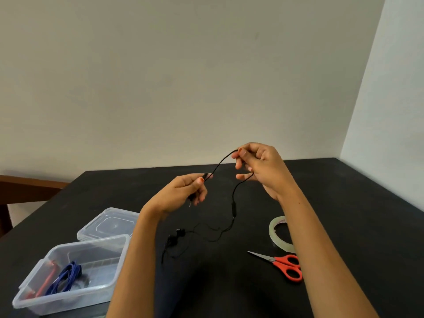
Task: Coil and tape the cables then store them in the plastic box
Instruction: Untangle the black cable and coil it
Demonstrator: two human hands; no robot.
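Note:
A thin black earphone cable [234,204] runs between both raised hands above the black table. My left hand [183,191] pinches its plug end between thumb and fingers. My right hand [259,167] pinches the cable higher up, and the rest hangs down past an inline remote to the earbuds [176,235] lying on the table. A clear plastic box [32,297] stands at the lower left; inside it lie a coiled blue cable [66,275] and a red cable [47,281]. A roll of clear tape [275,228] lies to the right, partly behind my right forearm.
The box's clear lid [107,223] lies behind the box. Red-handled scissors [284,265] lie shut at the right, below the tape. The black table [344,203] meets white walls at the back and right. A wooden frame [27,184] shows at the far left.

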